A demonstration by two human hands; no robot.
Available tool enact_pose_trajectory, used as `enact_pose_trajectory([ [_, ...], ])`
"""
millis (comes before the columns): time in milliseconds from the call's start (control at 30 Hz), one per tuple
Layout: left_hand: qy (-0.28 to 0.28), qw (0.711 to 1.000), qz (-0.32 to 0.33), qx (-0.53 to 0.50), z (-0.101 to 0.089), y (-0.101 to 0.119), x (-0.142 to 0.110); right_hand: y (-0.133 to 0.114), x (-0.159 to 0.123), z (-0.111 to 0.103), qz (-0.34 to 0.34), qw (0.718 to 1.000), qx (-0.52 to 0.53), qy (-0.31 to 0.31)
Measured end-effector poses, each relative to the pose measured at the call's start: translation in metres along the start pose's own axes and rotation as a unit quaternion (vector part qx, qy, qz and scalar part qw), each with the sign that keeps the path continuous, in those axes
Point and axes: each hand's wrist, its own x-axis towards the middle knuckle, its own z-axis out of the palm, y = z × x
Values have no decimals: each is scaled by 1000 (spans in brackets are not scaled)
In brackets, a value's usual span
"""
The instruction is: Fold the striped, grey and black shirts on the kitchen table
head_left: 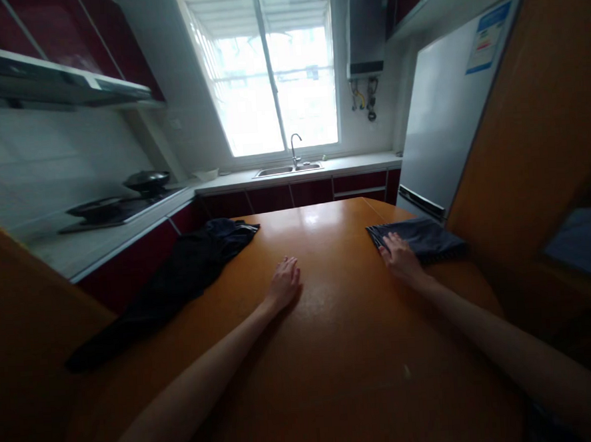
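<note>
My left hand [284, 283] rests on the wooden table [327, 339] near its middle, fingers loosely stretched and nothing in it. On the right side, my right hand [400, 256] lies with its fingers spread over the near left edge of a folded dark grey cloth [434, 236]. Striped edging shows along that cloth's border. A black garment [178, 275] lies loosely along the table's left side, its narrow end trailing toward me. The gap between my left hand and the garment shows bare wood.
Beyond the table stand a counter with a sink [275, 171] and faucet [295, 149] under a window. A stove with a pot [147, 181] is on the left. A refrigerator [448, 105] rises at the right, beside a wooden panel [525, 133].
</note>
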Motion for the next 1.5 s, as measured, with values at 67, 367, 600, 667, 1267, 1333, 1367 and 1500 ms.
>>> enact_pose_trajectory([
  [67, -13, 1000, 5, 13, -9, -4, -18, -48, -10, 23, -64, 996, 41, -49],
  [367, -97, 994, -32, 31, -33, -5, -62, -181, -34, 75, -151, 972, 38, -177],
  [600, -122, 992, -10, 31, -33, -3, -61, -179, -43, 70, -268, 937, 87, -208],
  [667, -126, 992, -10, 28, -33, -3, -62, -176, -45, 69, -277, 934, 89, -209],
  [1267, -40, 996, -33, 70, -28, -34, -47, -168, -39, 71, -229, 955, 33, -189],
  [1333, 5, 992, -95, 88, -37, -55, -39, -168, -38, 72, -229, 954, 36, -189],
  [1367, 30, 986, -130, 98, -43, -68, -36, -167, -38, 73, -229, 954, 37, -188],
  [1500, 109, 953, -251, 127, -68, -119, -33, -168, -39, 72, -228, 956, 36, -183],
])
